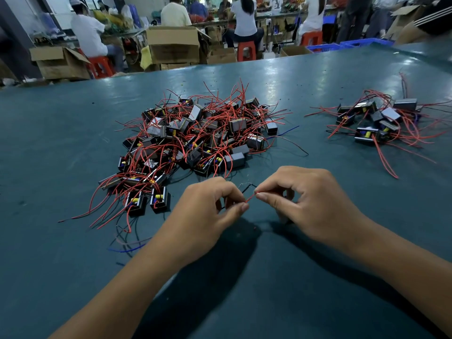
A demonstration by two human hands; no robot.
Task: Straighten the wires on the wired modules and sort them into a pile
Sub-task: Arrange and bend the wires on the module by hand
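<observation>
A big tangled heap of black wired modules [195, 135] with red wires lies in the middle of the teal table [73, 241]. A smaller pile of modules [376, 123] sits at the right. Near the front, my left hand [210, 206] and my right hand [300, 199] pinch the two ends of a short stretch of red wire [250, 198] between thumb and forefinger. A black wire end [248, 187] sticks up between the hands. The module this wire belongs to is hidden under my right hand.
Loose red, black and blue wires [127, 248] trail off the heap toward the front left. Beyond the table's far edge stand cardboard boxes [173, 45], red stools [247, 50], a blue crate [325, 46] and several seated people at benches.
</observation>
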